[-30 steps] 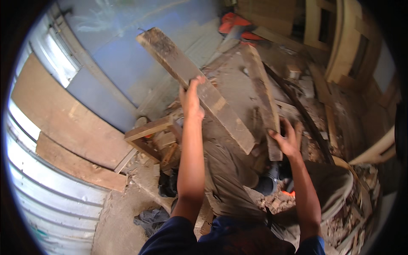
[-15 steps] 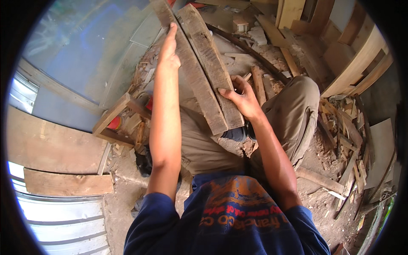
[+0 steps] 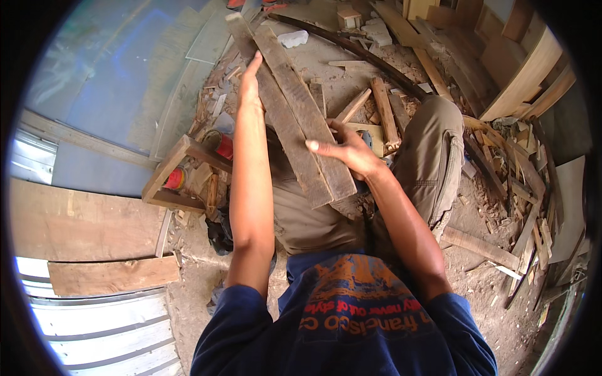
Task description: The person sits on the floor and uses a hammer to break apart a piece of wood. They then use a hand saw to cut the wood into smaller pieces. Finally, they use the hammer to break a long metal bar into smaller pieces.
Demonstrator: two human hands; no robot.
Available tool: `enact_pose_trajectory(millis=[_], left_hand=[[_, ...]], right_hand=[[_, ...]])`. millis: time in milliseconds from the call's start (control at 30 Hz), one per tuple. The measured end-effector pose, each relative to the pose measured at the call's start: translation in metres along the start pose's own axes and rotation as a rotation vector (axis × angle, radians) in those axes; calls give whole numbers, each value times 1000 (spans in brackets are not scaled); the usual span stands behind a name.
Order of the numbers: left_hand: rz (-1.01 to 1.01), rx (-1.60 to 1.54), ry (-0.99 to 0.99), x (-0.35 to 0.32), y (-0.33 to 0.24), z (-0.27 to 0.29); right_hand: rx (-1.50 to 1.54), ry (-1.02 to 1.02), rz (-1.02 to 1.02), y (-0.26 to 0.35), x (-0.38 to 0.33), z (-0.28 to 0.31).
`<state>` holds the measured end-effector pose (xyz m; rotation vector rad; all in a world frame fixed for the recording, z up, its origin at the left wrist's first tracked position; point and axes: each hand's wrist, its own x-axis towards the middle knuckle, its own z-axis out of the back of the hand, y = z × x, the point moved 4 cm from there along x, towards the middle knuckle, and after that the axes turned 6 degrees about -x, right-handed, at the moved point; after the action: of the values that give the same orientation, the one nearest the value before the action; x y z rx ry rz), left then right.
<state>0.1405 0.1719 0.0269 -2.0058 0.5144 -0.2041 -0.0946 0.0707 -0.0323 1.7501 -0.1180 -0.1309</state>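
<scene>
Two worn brown boards are held side by side above my lap, slanting from the upper left toward my knees. The left board [image 3: 280, 111] reaches a little farther out at its far end than the right board [image 3: 292, 76]. My left hand [image 3: 249, 88] lies along the left board's outer edge, gripping it with its other fingers hidden. My right hand [image 3: 352, 150] clasps the boards near their close ends, its thumb across the top by the seam and its fingers at the right side.
A small wooden frame [image 3: 182, 164] stands at the left beside red cans [image 3: 175, 178]. Scrap wood [image 3: 523, 188] is heaped at the right. A long dark bar [image 3: 351, 49] and loose offcuts lie on the dirt floor ahead. A blue-grey panel [image 3: 125, 81] leans at the left.
Both boards have come down and nearer to my lap, and the gap between them has narrowed. My right thumb now reaches over to the left board.
</scene>
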Motion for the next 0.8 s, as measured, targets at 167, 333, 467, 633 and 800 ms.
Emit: enact_pose_trajectory(millis=[167,333,467,633,800], left_hand=[[56,4,-48,5,48,-2],[92,38,-72,30,81,-5],[182,5,-81,46,104,-5],[208,40,-169,76,126,27],[252,-3,-184,78,134,28]], right_hand=[[36,67,-137,-9,-6,12],[47,1,-186,-31,3,40],[10,-24,-209,-51,15,55],[117,46,-255,-44,29,57],[105,37,-276,-52,39,62]])
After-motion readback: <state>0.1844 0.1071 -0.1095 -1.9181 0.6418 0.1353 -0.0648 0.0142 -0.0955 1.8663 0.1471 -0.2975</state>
